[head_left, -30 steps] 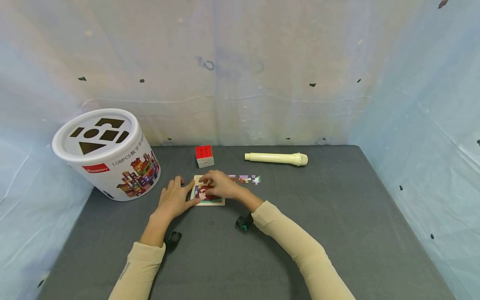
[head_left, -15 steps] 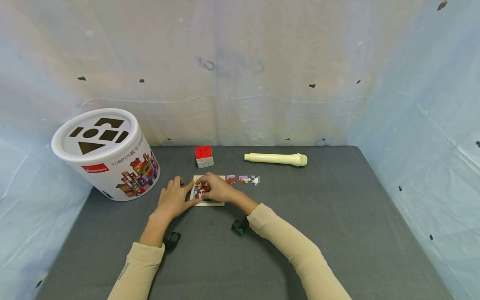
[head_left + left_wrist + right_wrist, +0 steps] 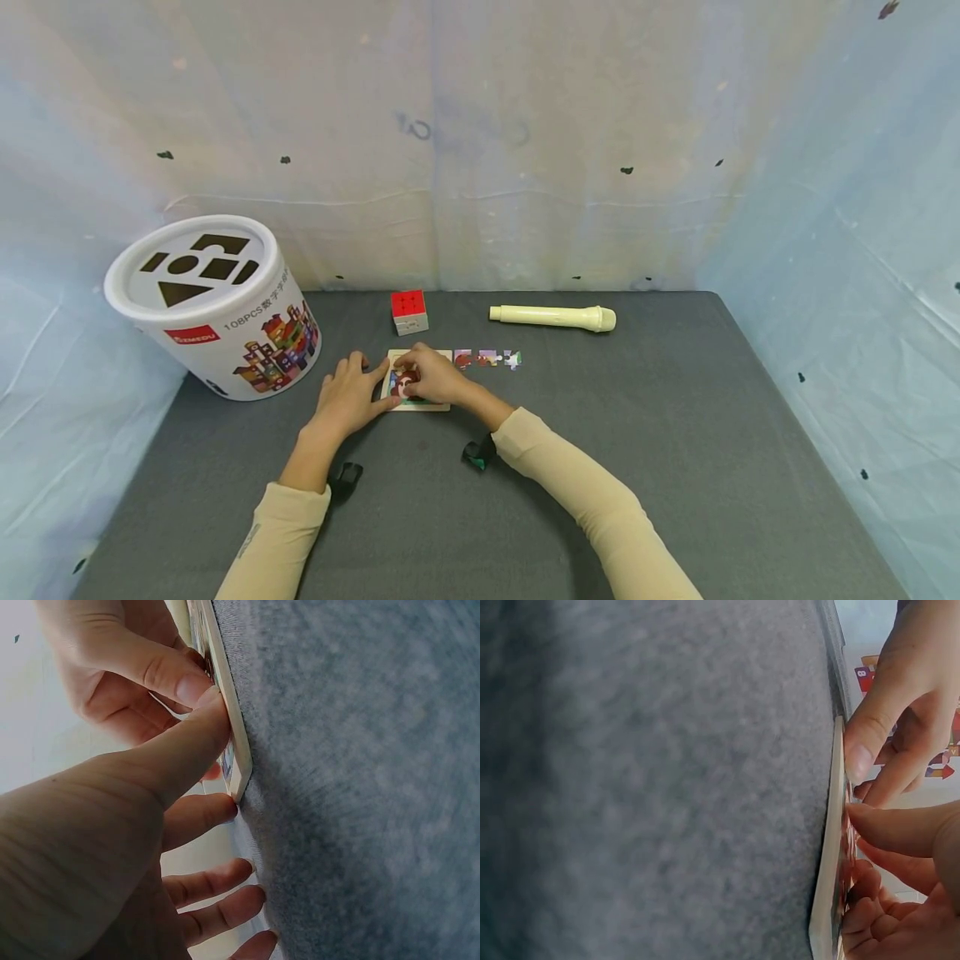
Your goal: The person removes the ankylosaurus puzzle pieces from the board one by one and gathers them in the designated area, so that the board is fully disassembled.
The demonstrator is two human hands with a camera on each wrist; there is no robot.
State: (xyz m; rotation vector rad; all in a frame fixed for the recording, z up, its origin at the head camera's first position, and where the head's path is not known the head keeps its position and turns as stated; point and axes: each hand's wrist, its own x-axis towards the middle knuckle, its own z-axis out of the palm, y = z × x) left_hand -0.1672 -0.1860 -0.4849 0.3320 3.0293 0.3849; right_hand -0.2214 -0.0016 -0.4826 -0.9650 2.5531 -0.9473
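Observation:
A small jigsaw puzzle [image 3: 442, 407] in a pale wooden tray lies flat on the dark table, partly covered by both hands. My left hand [image 3: 348, 397] rests at its left side, the thumb pressing the near edge and the forefinger at the corner, seen closely in the left wrist view. Over the picture, my right hand [image 3: 435, 375] has its thumb [image 3: 877, 825] and bent fingers down on the puzzle's surface; I cannot tell whether a piece is pinched there. Three loose puzzle pieces [image 3: 487, 358] lie in a row to the right of the tray.
A red-topped puzzle cube [image 3: 409, 312] stands behind the tray. A pale yellow toy microphone [image 3: 551, 317] lies at the back right. The large white block bucket [image 3: 225, 308] with a shape-cut lid stands at the left. Plastic sheeting [image 3: 525, 167] encloses the table's back and sides.
My right hand has shifted slightly left over the puzzle, uncovering the tray's top right corner and the nearest loose piece. My left hand stays in place.

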